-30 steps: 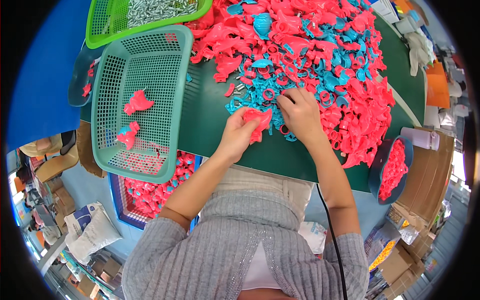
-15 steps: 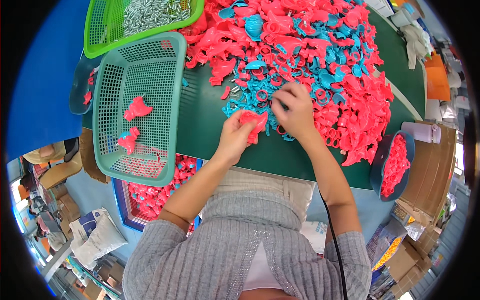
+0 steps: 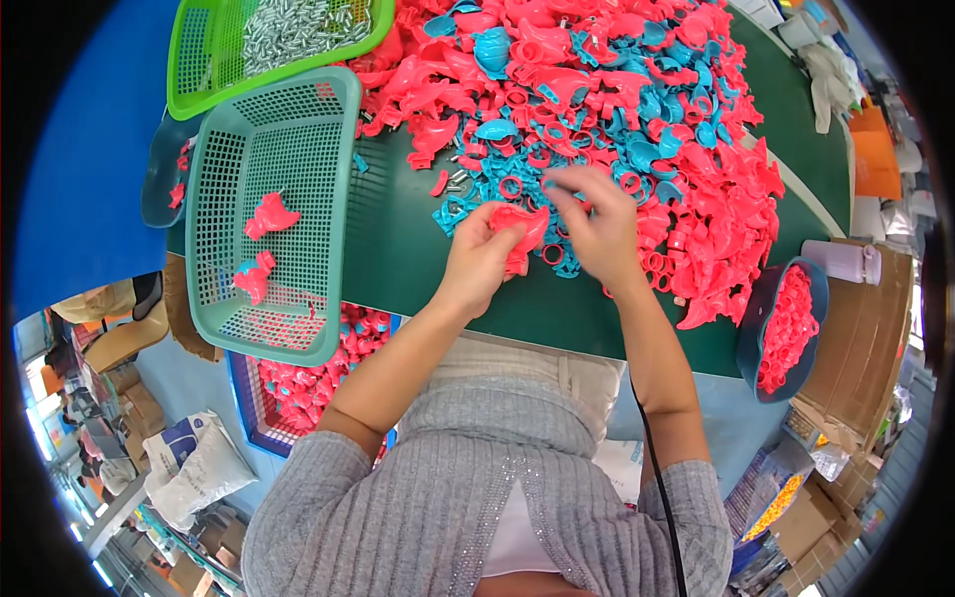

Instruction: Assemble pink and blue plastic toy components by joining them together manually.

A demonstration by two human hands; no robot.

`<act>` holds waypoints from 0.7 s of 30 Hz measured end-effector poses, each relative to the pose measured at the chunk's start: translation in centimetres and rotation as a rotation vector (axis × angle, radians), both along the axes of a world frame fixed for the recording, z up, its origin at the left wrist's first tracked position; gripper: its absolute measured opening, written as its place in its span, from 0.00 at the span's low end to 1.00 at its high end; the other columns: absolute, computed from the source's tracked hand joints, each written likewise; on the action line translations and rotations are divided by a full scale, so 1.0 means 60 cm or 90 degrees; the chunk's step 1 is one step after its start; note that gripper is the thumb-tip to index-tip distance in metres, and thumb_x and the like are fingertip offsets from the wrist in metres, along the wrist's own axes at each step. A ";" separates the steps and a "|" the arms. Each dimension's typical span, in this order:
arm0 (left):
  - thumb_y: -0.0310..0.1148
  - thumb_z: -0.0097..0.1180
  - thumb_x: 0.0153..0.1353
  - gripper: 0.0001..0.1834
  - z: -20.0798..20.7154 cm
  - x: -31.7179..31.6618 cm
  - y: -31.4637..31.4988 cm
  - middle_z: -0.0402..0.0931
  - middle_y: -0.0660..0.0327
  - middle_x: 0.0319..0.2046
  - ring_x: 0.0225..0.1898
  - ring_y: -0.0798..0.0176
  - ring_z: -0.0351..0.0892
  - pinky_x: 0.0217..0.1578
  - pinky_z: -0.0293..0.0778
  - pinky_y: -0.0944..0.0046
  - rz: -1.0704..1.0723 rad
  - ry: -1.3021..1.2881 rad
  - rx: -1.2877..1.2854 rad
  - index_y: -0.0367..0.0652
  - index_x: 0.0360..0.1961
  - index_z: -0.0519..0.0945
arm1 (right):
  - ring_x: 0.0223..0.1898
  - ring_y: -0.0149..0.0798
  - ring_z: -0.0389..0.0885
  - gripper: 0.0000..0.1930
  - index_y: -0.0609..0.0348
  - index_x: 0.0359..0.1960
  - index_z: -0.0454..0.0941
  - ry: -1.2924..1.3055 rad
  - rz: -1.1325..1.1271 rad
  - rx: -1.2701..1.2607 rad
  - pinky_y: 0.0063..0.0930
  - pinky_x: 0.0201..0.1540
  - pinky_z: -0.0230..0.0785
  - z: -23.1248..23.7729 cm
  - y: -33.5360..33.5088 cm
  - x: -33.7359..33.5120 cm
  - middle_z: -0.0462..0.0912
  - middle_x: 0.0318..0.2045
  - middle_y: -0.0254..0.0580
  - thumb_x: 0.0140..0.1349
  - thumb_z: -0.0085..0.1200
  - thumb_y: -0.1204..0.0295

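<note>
My left hand is closed around a curved pink plastic shell, its thumb pressed on the side facing me. Just to the right, my right hand hovers with thumb and forefinger drawn together at the shell's upper edge. A speck of blue shows at those fingertips, but I cannot make out what they pinch. Beneath and beyond both hands lies a heap of small blue plastic parts, with pink rings among them. A large mound of pink shells and blue pieces spreads farther back and right.
At left stands a teal basket holding a few pink assemblies. Behind it, a green basket contains metal pins. A dark bin of pink pieces sits at the table's right edge. Below the left edge is a blue crate.
The pink shell and my left hand have shifted slightly right. My right hand has risen a little from the small blue parts and its fingertips are now closer to the shell.
</note>
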State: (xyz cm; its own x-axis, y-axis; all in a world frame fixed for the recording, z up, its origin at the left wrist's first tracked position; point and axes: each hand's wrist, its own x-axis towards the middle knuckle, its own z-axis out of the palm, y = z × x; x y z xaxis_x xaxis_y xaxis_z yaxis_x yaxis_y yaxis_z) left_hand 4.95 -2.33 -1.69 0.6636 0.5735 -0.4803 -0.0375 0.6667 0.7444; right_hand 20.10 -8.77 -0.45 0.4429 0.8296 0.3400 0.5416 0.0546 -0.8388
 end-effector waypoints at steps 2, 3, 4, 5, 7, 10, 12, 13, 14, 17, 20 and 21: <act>0.27 0.49 0.63 0.06 0.002 -0.001 -0.004 0.79 0.55 0.28 0.17 0.69 0.72 0.15 0.62 0.72 0.000 -0.003 0.000 0.37 0.41 0.72 | 0.35 0.38 0.80 0.07 0.63 0.34 0.81 -0.061 0.046 0.024 0.28 0.39 0.72 0.012 -0.010 -0.013 0.82 0.32 0.44 0.53 0.58 0.82; 0.26 0.50 0.63 0.06 0.005 -0.002 -0.006 0.78 0.57 0.27 0.17 0.68 0.72 0.15 0.63 0.72 0.003 -0.009 0.002 0.38 0.40 0.72 | 0.35 0.41 0.80 0.08 0.63 0.33 0.82 -0.122 0.092 0.048 0.30 0.39 0.72 0.014 -0.014 -0.017 0.82 0.32 0.45 0.50 0.60 0.83; 0.26 0.50 0.63 0.05 0.010 -0.002 -0.009 0.77 0.59 0.26 0.17 0.68 0.72 0.16 0.63 0.72 0.003 -0.016 0.003 0.38 0.39 0.73 | 0.35 0.43 0.80 0.09 0.63 0.33 0.81 -0.136 0.112 0.056 0.32 0.39 0.73 0.012 -0.018 -0.017 0.82 0.31 0.45 0.48 0.61 0.83; 0.26 0.50 0.63 0.05 0.016 0.000 -0.012 0.77 0.59 0.26 0.17 0.68 0.72 0.16 0.63 0.72 0.000 -0.017 0.004 0.38 0.39 0.73 | 0.35 0.43 0.80 0.09 0.63 0.33 0.81 -0.137 0.109 0.057 0.32 0.39 0.73 0.012 -0.021 -0.017 0.82 0.31 0.45 0.48 0.61 0.83; 0.25 0.50 0.63 0.05 0.027 0.001 -0.018 0.75 0.62 0.25 0.18 0.70 0.71 0.16 0.64 0.73 0.007 -0.021 0.020 0.38 0.39 0.73 | 0.35 0.43 0.81 0.11 0.63 0.33 0.81 -0.190 0.097 0.112 0.33 0.39 0.73 0.012 -0.024 -0.020 0.81 0.32 0.45 0.46 0.61 0.85; 0.24 0.49 0.64 0.05 0.023 0.002 -0.027 0.75 0.62 0.26 0.20 0.72 0.72 0.18 0.66 0.74 0.003 -0.027 0.096 0.37 0.40 0.73 | 0.35 0.44 0.80 0.12 0.63 0.35 0.81 -0.204 0.105 0.114 0.34 0.38 0.74 0.014 -0.030 -0.020 0.81 0.32 0.44 0.45 0.59 0.86; 0.25 0.48 0.64 0.05 0.018 -0.002 -0.031 0.76 0.62 0.27 0.20 0.74 0.71 0.19 0.67 0.74 -0.002 -0.037 0.116 0.36 0.40 0.73 | 0.36 0.45 0.81 0.14 0.63 0.36 0.81 -0.218 0.115 0.081 0.34 0.39 0.74 0.023 -0.034 -0.027 0.82 0.34 0.44 0.46 0.58 0.86; 0.25 0.48 0.65 0.05 0.014 -0.005 -0.033 0.77 0.61 0.28 0.21 0.75 0.71 0.21 0.69 0.74 -0.005 -0.046 0.134 0.35 0.41 0.72 | 0.37 0.45 0.81 0.15 0.63 0.38 0.82 -0.231 0.128 0.046 0.33 0.39 0.75 0.027 -0.036 -0.030 0.82 0.35 0.45 0.46 0.57 0.86; 0.25 0.48 0.65 0.05 0.011 -0.008 -0.033 0.77 0.61 0.28 0.21 0.75 0.71 0.21 0.69 0.74 -0.005 -0.047 0.134 0.35 0.41 0.72 | 0.37 0.45 0.81 0.15 0.63 0.38 0.82 -0.231 0.129 0.046 0.33 0.39 0.75 0.030 -0.037 -0.029 0.82 0.35 0.45 0.46 0.57 0.86; 0.25 0.48 0.65 0.06 0.004 -0.019 -0.028 0.78 0.59 0.29 0.21 0.74 0.72 0.21 0.68 0.74 0.015 -0.046 0.119 0.35 0.41 0.72 | 0.40 0.45 0.82 0.13 0.62 0.37 0.81 -0.222 0.198 0.004 0.33 0.40 0.77 0.034 -0.042 -0.021 0.82 0.37 0.43 0.47 0.56 0.85; 0.26 0.49 0.65 0.07 0.002 -0.029 -0.013 0.79 0.57 0.29 0.20 0.72 0.73 0.19 0.68 0.73 -0.030 -0.066 0.016 0.36 0.42 0.72 | 0.43 0.47 0.82 0.16 0.61 0.43 0.81 -0.014 0.237 -0.092 0.32 0.45 0.76 0.032 -0.040 -0.011 0.82 0.42 0.47 0.51 0.54 0.86; 0.26 0.49 0.65 0.07 0.001 -0.031 -0.007 0.79 0.54 0.29 0.20 0.70 0.73 0.19 0.68 0.72 -0.043 -0.065 -0.005 0.36 0.43 0.72 | 0.43 0.47 0.82 0.15 0.61 0.41 0.81 0.036 0.195 -0.087 0.33 0.45 0.76 0.028 -0.038 -0.013 0.82 0.42 0.46 0.51 0.55 0.85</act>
